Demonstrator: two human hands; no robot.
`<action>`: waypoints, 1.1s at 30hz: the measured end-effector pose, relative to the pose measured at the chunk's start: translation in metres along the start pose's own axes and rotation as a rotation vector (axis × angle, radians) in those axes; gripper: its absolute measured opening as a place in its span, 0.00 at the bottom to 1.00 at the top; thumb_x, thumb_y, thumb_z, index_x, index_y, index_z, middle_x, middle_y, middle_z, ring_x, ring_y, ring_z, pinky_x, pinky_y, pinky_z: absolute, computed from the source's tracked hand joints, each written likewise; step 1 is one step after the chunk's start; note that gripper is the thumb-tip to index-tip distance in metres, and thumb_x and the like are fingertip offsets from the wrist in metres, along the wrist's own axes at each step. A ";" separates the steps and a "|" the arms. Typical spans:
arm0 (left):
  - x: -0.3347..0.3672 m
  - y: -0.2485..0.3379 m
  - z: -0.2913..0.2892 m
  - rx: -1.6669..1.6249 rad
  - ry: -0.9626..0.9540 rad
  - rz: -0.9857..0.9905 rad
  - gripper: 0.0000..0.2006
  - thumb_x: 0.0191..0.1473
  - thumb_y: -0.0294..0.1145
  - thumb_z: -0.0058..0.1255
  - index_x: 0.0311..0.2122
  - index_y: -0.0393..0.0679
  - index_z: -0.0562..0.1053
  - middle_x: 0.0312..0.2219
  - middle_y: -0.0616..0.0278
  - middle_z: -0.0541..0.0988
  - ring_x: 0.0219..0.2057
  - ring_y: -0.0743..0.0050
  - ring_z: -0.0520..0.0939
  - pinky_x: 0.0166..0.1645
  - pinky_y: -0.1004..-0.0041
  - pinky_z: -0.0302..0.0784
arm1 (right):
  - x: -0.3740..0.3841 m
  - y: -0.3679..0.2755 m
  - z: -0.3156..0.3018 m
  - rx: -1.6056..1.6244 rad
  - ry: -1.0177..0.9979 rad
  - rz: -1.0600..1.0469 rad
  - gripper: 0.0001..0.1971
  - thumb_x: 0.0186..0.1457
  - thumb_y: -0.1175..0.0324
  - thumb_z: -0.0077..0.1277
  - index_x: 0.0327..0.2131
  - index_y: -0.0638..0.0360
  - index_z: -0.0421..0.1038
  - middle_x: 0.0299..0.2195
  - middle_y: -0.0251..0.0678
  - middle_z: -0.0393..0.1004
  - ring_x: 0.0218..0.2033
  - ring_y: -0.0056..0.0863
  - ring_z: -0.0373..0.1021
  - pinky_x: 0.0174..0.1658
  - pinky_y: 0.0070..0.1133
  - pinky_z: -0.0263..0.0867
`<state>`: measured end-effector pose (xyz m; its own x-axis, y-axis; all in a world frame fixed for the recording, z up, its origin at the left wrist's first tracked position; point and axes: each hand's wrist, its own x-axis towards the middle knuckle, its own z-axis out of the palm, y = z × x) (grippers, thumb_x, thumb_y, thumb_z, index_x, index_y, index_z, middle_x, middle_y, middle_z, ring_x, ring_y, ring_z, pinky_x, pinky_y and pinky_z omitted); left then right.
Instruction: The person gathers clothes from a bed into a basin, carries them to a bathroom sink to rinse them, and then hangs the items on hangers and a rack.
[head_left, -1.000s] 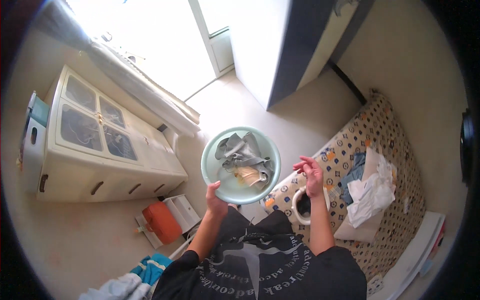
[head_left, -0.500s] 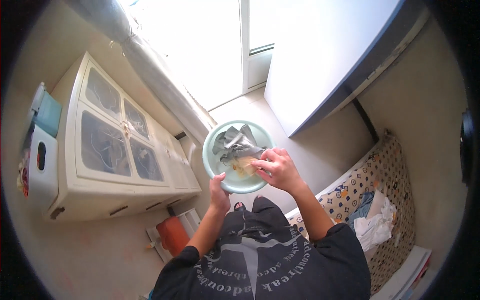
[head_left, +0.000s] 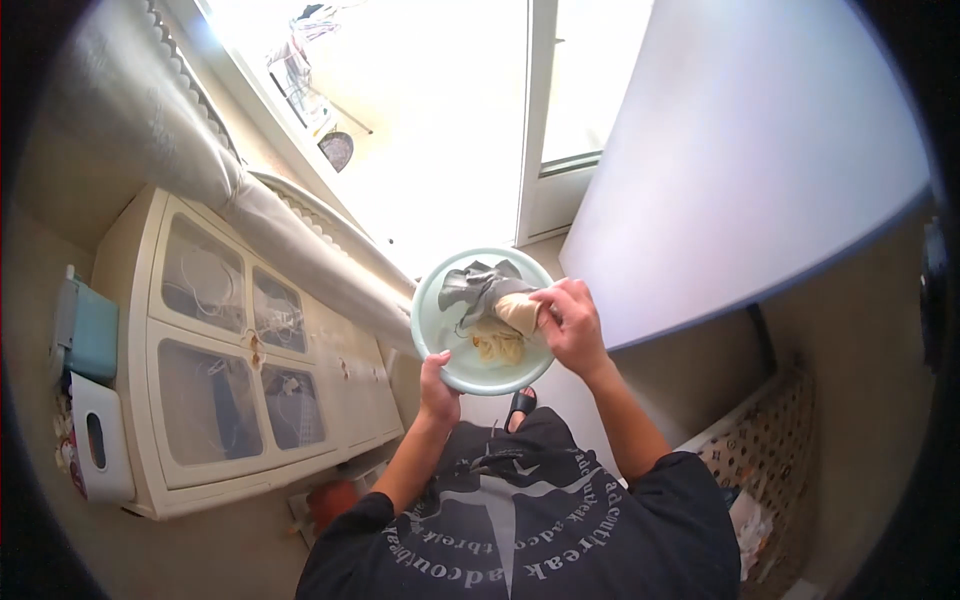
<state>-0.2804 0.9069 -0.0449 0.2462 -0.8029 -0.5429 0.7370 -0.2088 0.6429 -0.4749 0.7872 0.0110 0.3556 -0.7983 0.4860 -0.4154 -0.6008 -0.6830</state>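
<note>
A pale green plastic basin (head_left: 428, 362) is in front of my body. My left hand (head_left: 439, 388) is closed on its lower left rim, thumb over the edge. Over the basin's right side, my right hand (head_left: 570, 325) pinches a beige piece of cloth (head_left: 518, 313). A crumpled grey cloth (head_left: 478, 285) lies in the basin and meets the beige cloth. Below them is a cream-coloured soft bundle (head_left: 497, 345) with small orange patches. What kind of garments these are, I cannot tell.
A cream cabinet (head_left: 160, 400) with glazed doors stands left, a curtain (head_left: 290, 250) above it. Ahead is a bright doorway (head_left: 450, 130), with a large white panel (head_left: 740, 150) to its right. A patterned bedspread (head_left: 760, 450) is at lower right. My sandalled foot (head_left: 520, 408) shows below the basin.
The view has shifted toward the doorway, now nearer, and a foot has come forward. My right hand has drawn the beige cloth up a little; the left keeps the rim.
</note>
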 end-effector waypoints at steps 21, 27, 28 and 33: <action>0.323 0.128 0.028 -0.056 0.076 0.178 0.20 0.50 0.38 0.49 0.48 0.44 0.66 0.31 0.67 0.74 0.27 0.80 0.75 0.27 0.79 0.68 | 0.290 0.136 0.213 -0.366 -0.691 -0.444 0.12 0.38 0.68 0.57 0.32 0.44 0.79 0.31 0.24 0.73 0.38 0.26 0.67 0.45 0.27 0.57; 0.382 0.200 0.052 -0.029 0.187 0.285 0.20 0.48 0.38 0.50 0.45 0.44 0.66 0.24 0.71 0.68 0.17 0.87 0.64 0.17 0.81 0.54 | 0.372 0.148 0.269 -0.515 -0.636 -0.539 0.05 0.44 0.66 0.51 0.25 0.49 0.77 0.32 0.25 0.71 0.40 0.25 0.64 0.44 0.25 0.56; 0.392 0.207 0.052 -0.038 0.194 0.291 0.20 0.48 0.38 0.50 0.45 0.44 0.66 0.24 0.71 0.68 0.17 0.87 0.64 0.17 0.81 0.54 | 0.383 0.153 0.277 -0.512 -0.641 -0.550 0.05 0.44 0.66 0.51 0.25 0.49 0.77 0.32 0.25 0.71 0.40 0.25 0.64 0.44 0.25 0.56; 0.453 0.244 0.038 -0.084 0.257 0.347 0.18 0.48 0.39 0.50 0.45 0.44 0.67 0.24 0.71 0.69 0.17 0.87 0.65 0.18 0.81 0.54 | 0.447 0.178 0.337 -0.391 -0.570 -0.620 0.03 0.44 0.66 0.52 0.23 0.49 0.75 0.26 0.26 0.69 0.36 0.27 0.65 0.42 0.27 0.57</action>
<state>-0.0135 0.4708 -0.1137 0.6288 -0.6501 -0.4266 0.6293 0.1033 0.7702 -0.1083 0.3370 -0.0772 0.9234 -0.2510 0.2905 -0.2292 -0.9674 -0.1074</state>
